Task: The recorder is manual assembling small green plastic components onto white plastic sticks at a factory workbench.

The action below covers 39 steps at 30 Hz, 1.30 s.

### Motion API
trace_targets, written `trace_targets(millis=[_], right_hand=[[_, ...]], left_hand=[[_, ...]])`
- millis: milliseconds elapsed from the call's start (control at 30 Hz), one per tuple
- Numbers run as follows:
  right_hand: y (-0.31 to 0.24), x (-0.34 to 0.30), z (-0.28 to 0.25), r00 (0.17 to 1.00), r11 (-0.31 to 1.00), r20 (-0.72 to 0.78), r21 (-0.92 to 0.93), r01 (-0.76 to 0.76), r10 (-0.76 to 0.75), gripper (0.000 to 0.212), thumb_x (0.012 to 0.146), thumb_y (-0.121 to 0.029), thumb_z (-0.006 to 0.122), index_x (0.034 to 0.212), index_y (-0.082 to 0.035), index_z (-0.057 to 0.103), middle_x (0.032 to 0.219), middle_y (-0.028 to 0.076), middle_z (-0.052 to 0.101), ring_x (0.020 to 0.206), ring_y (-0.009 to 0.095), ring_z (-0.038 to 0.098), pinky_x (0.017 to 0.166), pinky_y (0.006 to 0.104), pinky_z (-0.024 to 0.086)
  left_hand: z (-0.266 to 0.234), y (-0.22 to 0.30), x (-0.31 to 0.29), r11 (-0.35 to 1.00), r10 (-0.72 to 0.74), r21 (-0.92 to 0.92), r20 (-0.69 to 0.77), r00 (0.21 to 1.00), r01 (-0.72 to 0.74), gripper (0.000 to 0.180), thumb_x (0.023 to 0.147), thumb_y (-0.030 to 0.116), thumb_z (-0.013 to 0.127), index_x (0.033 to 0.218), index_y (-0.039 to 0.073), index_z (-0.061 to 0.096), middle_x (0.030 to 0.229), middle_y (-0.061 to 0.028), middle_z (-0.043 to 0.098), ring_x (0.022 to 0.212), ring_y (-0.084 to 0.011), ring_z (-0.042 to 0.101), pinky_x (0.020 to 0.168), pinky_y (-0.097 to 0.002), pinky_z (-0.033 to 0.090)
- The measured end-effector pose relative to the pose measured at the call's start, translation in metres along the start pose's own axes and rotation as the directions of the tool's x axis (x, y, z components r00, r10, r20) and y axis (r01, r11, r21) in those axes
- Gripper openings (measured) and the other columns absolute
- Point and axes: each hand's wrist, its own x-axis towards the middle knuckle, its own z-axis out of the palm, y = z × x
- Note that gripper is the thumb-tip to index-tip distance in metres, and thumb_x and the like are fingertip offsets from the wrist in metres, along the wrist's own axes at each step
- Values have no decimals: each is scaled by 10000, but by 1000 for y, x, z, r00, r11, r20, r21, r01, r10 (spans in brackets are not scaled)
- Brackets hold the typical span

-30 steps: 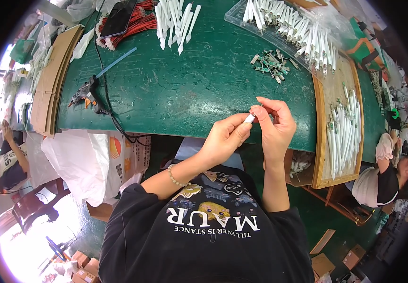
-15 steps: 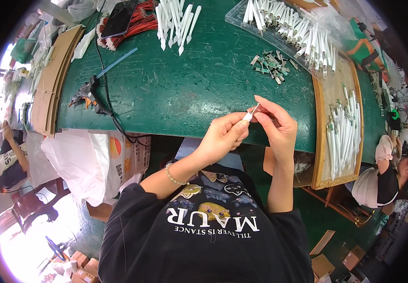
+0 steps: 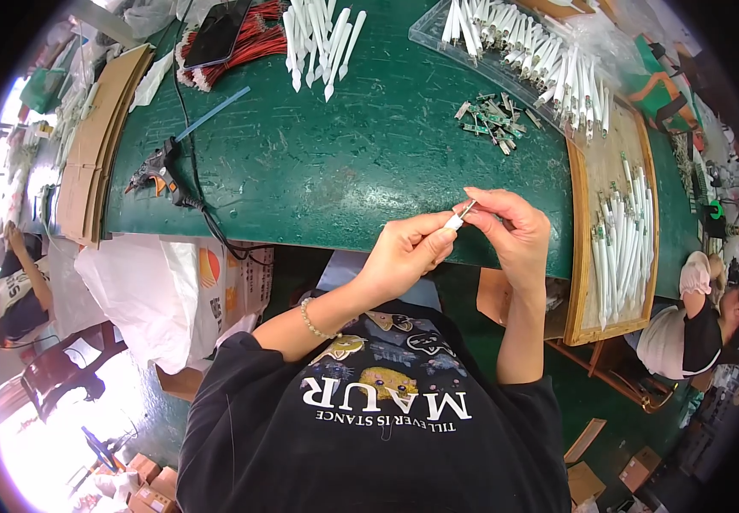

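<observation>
Above the table's front edge, my left hand [image 3: 405,255] is closed round a white plastic tube [image 3: 454,222], whose end pokes out past thumb and forefinger. A thin metallic and dark strip, like a small circuit board [image 3: 469,208], stands at that end. My right hand [image 3: 519,235] pinches this strip between thumb and fingertips. How deep the strip sits in the tube cannot be made out. Most of the tube is hidden in my left fist. Farther off on the green table [image 3: 335,162] lies a pile of small circuit boards [image 3: 498,121].
White pointed tubes [image 3: 325,43] lie at the back. A clear tray [image 3: 438,38] and a wooden-framed tray [image 3: 571,214] at the right hold many more. A glue gun [image 3: 164,175], red wires [image 3: 258,43] and a phone [image 3: 218,32] are at the left. People sit at both sides.
My right hand has shifted slightly right and nearer to me, its fingers curling more round the strip. My left hand stays almost in place with the tube.
</observation>
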Motion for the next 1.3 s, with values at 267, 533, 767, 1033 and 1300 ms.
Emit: trace_targets(millis=[267, 533, 767, 1033, 1300], right_hand=[[11, -8, 6, 996, 996, -9, -8, 88, -88, 254, 828, 59, 592, 1079, 34, 620, 971, 143, 654, 886, 184, 632, 794, 277, 501], [15, -24, 26, 987, 992, -113, 52, 118, -111, 308, 881, 18, 454, 1165, 27, 571, 1062, 154, 631, 965, 190, 592, 871, 311, 457], [1, -27, 34, 986, 969, -168, 243, 55, -13, 497, 868, 0, 496, 1351, -26, 384, 1140, 151, 594, 997, 220, 598, 908, 325, 444], [-11, -65, 47, 952, 945, -73, 164, -284, 298, 620, 885, 3, 556, 1404, 2, 218, 906, 66, 599, 784, 107, 587, 698, 215, 459], [-12, -77, 37, 956, 942, -96, 225, -250, 277, 536, 936, -46, 488, 1399, 23, 226, 766, 36, 556, 693, 85, 538, 636, 198, 409]], left_hand=[[-2, 3, 0, 998, -41, -50, -3, 999, 41, 326, 971, 171, 473, 1262, 37, 528, 654, 63, 403, 550, -15, 320, 455, -178, 264], [-2, -2, -1, 999, 5, -43, 27, 1000, -4, 310, 976, 169, 457, 1243, 29, 530, 671, 63, 400, 548, -19, 312, 456, -175, 255], [8, 17, 6, 997, -1, 72, -57, 998, 5, 312, 976, 203, 459, 1196, -6, 535, 697, 7, 531, 519, -33, 428, 433, -179, 318], [34, 31, 18, 977, 168, -119, -72, 983, -176, 337, 948, 121, 500, 1233, -37, 416, 1054, -183, 615, 969, -223, 622, 871, -323, 504], [36, 25, 23, 984, 177, -29, -22, 984, -178, 552, 914, 79, 552, 1391, 62, 272, 982, -178, 632, 893, -204, 644, 776, -293, 535]])
